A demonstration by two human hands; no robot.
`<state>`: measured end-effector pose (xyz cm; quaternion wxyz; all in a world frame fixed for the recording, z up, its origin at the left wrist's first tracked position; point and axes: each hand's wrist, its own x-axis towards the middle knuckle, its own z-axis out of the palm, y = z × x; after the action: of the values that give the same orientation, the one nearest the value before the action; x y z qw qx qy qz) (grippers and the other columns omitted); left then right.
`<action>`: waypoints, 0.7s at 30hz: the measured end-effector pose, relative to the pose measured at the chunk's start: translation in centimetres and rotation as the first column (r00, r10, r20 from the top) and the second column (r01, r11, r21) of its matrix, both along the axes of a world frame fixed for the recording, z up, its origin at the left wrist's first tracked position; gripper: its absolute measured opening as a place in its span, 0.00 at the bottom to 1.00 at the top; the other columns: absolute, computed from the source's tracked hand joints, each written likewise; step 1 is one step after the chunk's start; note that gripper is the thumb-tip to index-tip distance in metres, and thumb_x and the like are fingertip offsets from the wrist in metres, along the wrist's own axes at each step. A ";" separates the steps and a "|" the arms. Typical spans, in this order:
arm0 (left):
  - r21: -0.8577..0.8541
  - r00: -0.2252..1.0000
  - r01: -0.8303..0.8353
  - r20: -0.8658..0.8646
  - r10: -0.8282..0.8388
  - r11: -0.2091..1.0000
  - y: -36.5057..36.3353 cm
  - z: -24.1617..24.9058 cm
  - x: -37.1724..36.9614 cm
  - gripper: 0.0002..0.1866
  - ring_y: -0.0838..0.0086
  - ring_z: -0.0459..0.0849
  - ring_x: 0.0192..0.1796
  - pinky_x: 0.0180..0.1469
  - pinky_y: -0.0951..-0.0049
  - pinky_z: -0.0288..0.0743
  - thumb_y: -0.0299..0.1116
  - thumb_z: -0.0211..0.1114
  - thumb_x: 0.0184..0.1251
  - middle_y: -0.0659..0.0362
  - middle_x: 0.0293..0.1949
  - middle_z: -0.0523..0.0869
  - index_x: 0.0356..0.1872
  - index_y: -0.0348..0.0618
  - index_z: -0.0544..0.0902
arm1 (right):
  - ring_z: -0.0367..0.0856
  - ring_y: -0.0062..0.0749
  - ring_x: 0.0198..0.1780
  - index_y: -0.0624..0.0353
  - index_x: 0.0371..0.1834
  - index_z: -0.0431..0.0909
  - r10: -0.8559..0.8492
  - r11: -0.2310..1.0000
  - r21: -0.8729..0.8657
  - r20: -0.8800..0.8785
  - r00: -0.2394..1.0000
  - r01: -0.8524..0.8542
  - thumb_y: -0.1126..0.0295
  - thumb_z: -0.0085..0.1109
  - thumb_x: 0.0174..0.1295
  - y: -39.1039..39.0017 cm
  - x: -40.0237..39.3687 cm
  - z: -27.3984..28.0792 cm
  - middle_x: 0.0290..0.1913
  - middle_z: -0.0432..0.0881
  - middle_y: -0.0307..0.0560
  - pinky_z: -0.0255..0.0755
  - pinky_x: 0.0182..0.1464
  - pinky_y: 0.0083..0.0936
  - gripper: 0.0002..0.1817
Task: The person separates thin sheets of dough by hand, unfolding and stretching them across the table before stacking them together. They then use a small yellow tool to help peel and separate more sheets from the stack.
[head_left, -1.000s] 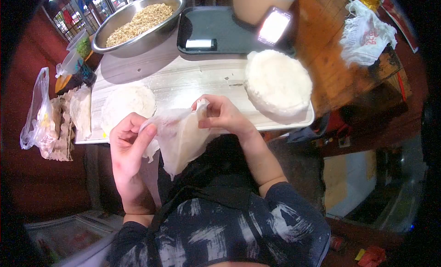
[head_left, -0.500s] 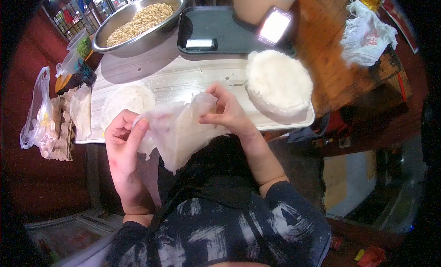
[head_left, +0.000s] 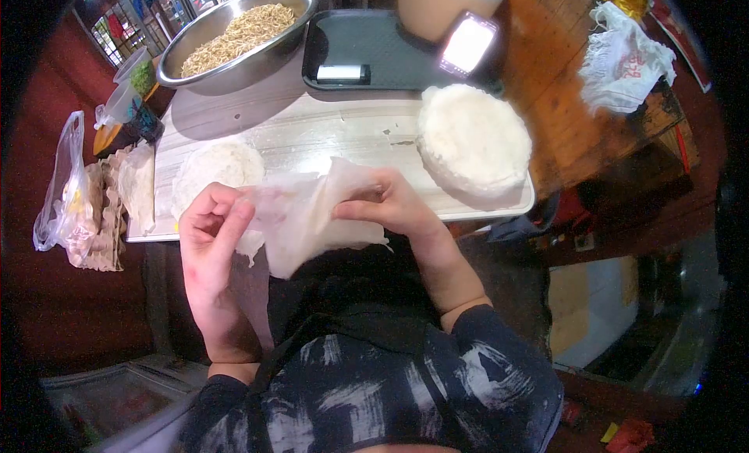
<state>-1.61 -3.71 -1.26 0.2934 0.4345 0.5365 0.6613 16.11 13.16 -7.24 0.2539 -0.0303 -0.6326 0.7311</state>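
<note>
A thin, translucent dough wrapper [head_left: 296,227] hangs between my two hands above the table's front edge. My left hand [head_left: 214,223] pinches its left side between thumb and fingers. On the other side, my right hand [head_left: 386,202] is closed on the sheet, thumb in front, with some fingers hidden behind it. The wrapper is creased and partly folded near the right hand. A flat round pile of wrappers [head_left: 218,168] lies on the board just beyond my left hand. Farther right sits a thick white stack of wrappers [head_left: 474,139].
A steel bowl [head_left: 175,71] holds a heap of brownish shreds. Behind the board, a dark tray [head_left: 374,44] carries a lit phone [head_left: 468,45], a small white device [head_left: 341,74] and a large tan container [head_left: 445,12]. At left are plastic cups [head_left: 123,102] and a plastic bag [head_left: 66,211].
My right hand has shifted slightly and its fingers have moved behind the sheet. The wrapper's lower corner has risen and its right part has spread out. My left hand stays almost in place.
</note>
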 end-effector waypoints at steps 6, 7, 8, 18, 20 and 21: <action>-0.127 0.974 0.227 0.009 -0.228 0.965 1.3 -0.9 0.2 0.12 0.76 0.82 0.44 0.48 0.76 0.74 0.23 0.62 0.66 0.54 0.45 0.84 0.49 0.36 0.75 | 0.79 0.16 0.36 0.64 0.43 0.82 0.002 0.999 0.044 0.060 0.998 -0.004 0.71 0.64 0.63 -0.8 0.9 1.6 0.34 0.84 0.35 0.73 0.39 0.19 0.09; -0.173 0.942 0.335 0.027 -0.335 0.926 1.7 -1.6 -0.3 0.17 0.76 0.82 0.44 0.48 0.77 0.74 0.23 0.62 0.65 0.55 0.46 0.83 0.54 0.37 0.73 | 0.79 0.16 0.36 0.64 0.43 0.82 0.003 0.999 0.044 0.060 0.998 -0.006 0.71 0.64 0.63 -0.9 1.1 2.0 0.34 0.84 0.35 0.73 0.39 0.19 0.09; -0.180 0.921 0.380 0.163 -0.353 0.907 2.0 -2.1 0.4 0.17 0.78 0.82 0.44 0.47 0.80 0.74 0.23 0.63 0.65 0.58 0.44 0.83 0.54 0.38 0.73 | 0.78 0.16 0.35 0.64 0.42 0.82 0.032 0.996 0.084 0.103 0.994 -0.040 0.70 0.64 0.64 -0.9 1.2 2.3 0.33 0.83 0.35 0.72 0.37 0.18 0.09; -0.199 0.960 0.163 -0.193 -0.202 0.966 4.0 -4.7 1.4 0.23 0.74 0.76 0.57 0.59 0.70 0.69 0.30 0.71 0.58 0.57 0.54 0.79 0.54 0.37 0.77 | 0.75 0.14 0.32 0.64 0.42 0.82 -0.022 0.978 0.209 0.037 0.999 0.013 0.68 0.66 0.62 -1.5 1.5 1.9 0.29 0.81 0.36 0.71 0.34 0.18 0.11; -0.139 0.955 0.250 -0.125 -0.267 0.958 4.2 -4.6 1.3 0.25 0.71 0.76 0.59 0.62 0.67 0.67 0.30 0.70 0.59 0.56 0.55 0.79 0.58 0.37 0.75 | 0.76 0.16 0.34 0.64 0.42 0.82 0.015 0.987 0.154 0.110 0.994 -0.032 0.68 0.67 0.62 -1.5 1.9 2.3 0.31 0.83 0.38 0.72 0.37 0.19 0.11; -0.165 0.925 0.344 -0.108 -0.364 0.924 4.1 -5.0 0.8 0.26 0.72 0.75 0.60 0.64 0.68 0.66 0.29 0.68 0.62 0.56 0.56 0.79 0.61 0.36 0.73 | 0.78 0.17 0.36 0.64 0.42 0.82 0.056 0.992 0.097 0.182 0.982 -0.075 0.68 0.67 0.61 -1.6 2.0 2.6 0.33 0.84 0.39 0.73 0.39 0.20 0.11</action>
<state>-0.79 0.37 -6.29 0.4012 0.5462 0.5140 0.5259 18.16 11.58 -4.68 0.1729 -0.0619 -0.6906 0.6995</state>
